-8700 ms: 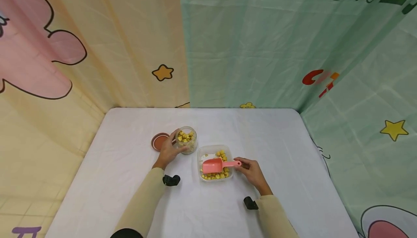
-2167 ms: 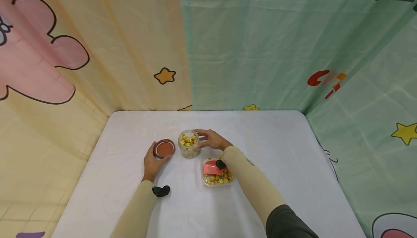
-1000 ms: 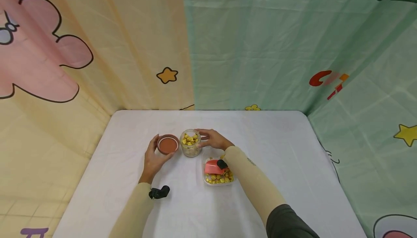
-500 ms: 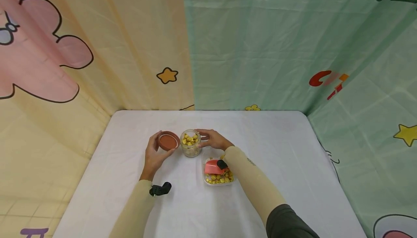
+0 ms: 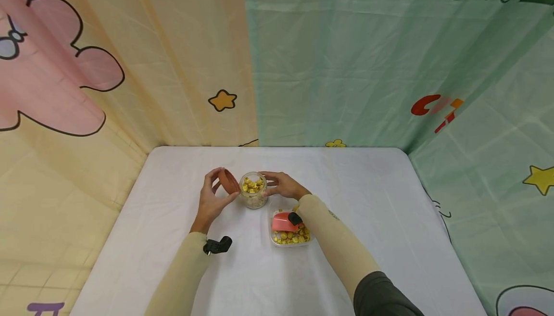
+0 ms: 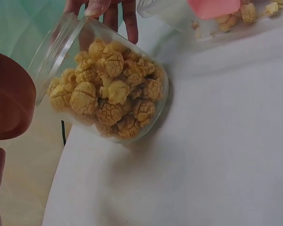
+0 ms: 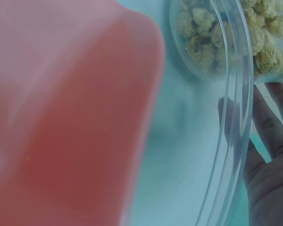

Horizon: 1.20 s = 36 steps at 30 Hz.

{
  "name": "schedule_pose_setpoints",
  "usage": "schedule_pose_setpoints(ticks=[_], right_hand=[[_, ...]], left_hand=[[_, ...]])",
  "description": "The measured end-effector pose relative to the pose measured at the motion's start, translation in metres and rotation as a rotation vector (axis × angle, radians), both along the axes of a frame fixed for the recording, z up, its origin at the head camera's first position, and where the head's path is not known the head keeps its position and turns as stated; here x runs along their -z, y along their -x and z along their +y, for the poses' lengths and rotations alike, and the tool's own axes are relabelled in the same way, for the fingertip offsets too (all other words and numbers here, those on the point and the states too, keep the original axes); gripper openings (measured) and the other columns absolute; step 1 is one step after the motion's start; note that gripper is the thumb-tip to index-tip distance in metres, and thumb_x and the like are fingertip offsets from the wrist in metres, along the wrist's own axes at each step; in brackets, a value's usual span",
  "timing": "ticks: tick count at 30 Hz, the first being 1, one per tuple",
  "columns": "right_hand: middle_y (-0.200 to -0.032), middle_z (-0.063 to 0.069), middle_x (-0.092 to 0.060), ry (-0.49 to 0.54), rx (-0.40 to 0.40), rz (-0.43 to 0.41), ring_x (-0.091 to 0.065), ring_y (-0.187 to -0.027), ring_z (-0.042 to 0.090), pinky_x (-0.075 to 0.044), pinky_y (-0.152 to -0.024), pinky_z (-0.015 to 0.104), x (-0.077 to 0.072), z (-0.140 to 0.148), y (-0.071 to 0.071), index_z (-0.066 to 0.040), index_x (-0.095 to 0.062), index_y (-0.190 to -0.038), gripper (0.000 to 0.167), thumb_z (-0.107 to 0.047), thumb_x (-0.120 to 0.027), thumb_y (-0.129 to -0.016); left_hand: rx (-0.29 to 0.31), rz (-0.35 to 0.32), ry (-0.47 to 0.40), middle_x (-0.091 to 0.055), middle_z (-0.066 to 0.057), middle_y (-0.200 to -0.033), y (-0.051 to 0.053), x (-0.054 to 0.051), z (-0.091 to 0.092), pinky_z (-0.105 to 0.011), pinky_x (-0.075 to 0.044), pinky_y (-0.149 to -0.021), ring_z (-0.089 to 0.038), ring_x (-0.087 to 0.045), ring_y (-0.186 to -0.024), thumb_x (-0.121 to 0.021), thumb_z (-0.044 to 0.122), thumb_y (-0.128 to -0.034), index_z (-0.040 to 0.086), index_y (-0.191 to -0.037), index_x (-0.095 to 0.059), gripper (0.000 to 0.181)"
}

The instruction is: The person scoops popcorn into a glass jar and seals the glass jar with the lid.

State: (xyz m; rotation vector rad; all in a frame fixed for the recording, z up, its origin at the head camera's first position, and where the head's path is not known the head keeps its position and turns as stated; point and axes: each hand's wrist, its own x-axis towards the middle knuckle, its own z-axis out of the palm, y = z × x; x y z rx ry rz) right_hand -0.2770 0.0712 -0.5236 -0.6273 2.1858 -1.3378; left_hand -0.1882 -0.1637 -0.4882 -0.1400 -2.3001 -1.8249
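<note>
A round reddish-brown lid (image 5: 228, 181) is tipped steeply on edge at the left of the jar mouth. My left hand (image 5: 210, 205) grips it by its rim, thumb toward the near side. The clear glass jar (image 5: 254, 201), holding yellow popcorn (image 6: 111, 89), stands upright on the table. At its right side, my right hand (image 5: 283, 184) holds it with fingers and thumb near the top. In the left wrist view the lid (image 6: 9, 99) appears just off the jar's mouth. From the right wrist, the scoop and container wall block much of the jar.
Nearer to me sits a clear plastic container (image 5: 291, 245) with some popcorn and a pink scoop (image 5: 283, 221) in it, partly under my right forearm. A white cloth covers the table (image 5: 355, 176). Printed curtains (image 5: 329, 66) enclose the back and sides.
My left hand took the lid up from the table and has tilted it from face-up to nearly on edge, moving it toward the jar. Earlier, my right hand left the scoop for the jar.
</note>
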Motion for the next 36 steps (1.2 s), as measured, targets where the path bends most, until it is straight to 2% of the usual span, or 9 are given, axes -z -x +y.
schedule_pose_setpoints(ticks=[4,11,14,21,27,36], right_hand=[[-0.148,0.01,-0.044,0.0,-0.003,0.003,-0.048,-0.129,0.032,-0.045,-0.105,0.041,0.001,0.0,0.001,-0.014,-0.041,-0.147,0.07,-0.007,-0.072,-0.085],[-0.148,0.01,-0.043,-0.01,-0.004,0.011,-0.048,-0.129,0.032,-0.045,-0.105,0.041,0.001,0.0,0.0,-0.014,-0.041,-0.148,0.07,-0.008,-0.072,-0.085],[-0.148,0.011,-0.043,-0.007,-0.003,0.008,-0.048,-0.129,0.033,-0.046,-0.104,0.041,0.001,0.0,0.0,-0.014,-0.041,-0.148,0.07,-0.009,-0.072,-0.085],[-0.148,0.01,-0.043,-0.007,-0.006,0.01,-0.049,-0.129,0.032,-0.046,-0.105,0.04,0.002,0.001,0.001,-0.014,-0.04,-0.148,0.071,-0.008,-0.072,-0.085],[-0.149,0.01,-0.043,-0.009,0.0,0.005,-0.048,-0.129,0.032,-0.046,-0.105,0.041,0.0,0.0,0.0,-0.015,-0.041,-0.148,0.071,-0.008,-0.072,-0.085],[-0.149,0.008,-0.043,-0.016,0.006,0.003,-0.048,-0.13,0.031,-0.046,-0.105,0.04,0.0,0.0,-0.001,-0.015,-0.041,-0.148,0.07,-0.009,-0.072,-0.085]], left_hand=[[0.015,0.027,0.027,-0.039,-0.027,-0.141,0.001,-0.008,0.008,-0.049,-0.03,-0.115,-0.036,-0.035,-0.134,-0.078,-0.012,-0.0701,-0.011,-0.138,-0.034,0.081],[0.044,0.058,0.089,-0.041,-0.016,-0.144,0.019,0.017,0.006,-0.053,-0.032,-0.113,-0.031,-0.035,-0.136,-0.083,-0.006,-0.0689,0.003,-0.141,-0.042,0.083],[0.066,0.068,0.109,-0.041,-0.012,-0.143,0.022,0.019,0.006,-0.053,-0.038,-0.108,-0.029,-0.038,-0.134,-0.084,-0.002,-0.0696,0.007,-0.141,-0.043,0.083],[0.095,0.14,0.152,-0.042,-0.013,-0.145,0.026,0.02,0.008,-0.052,-0.046,-0.101,-0.029,-0.04,-0.133,-0.084,0.002,-0.0709,0.005,-0.144,-0.042,0.084],[0.082,0.135,0.222,-0.044,-0.012,-0.146,0.028,0.016,0.011,-0.054,-0.046,-0.1,-0.029,-0.041,-0.133,-0.086,0.008,-0.0696,0.008,-0.143,-0.043,0.085],[0.085,0.096,0.306,-0.04,-0.016,-0.137,0.029,0.018,0.015,-0.056,-0.043,-0.103,-0.035,-0.042,-0.127,-0.087,0.011,-0.0706,0.008,-0.141,-0.048,0.08]])
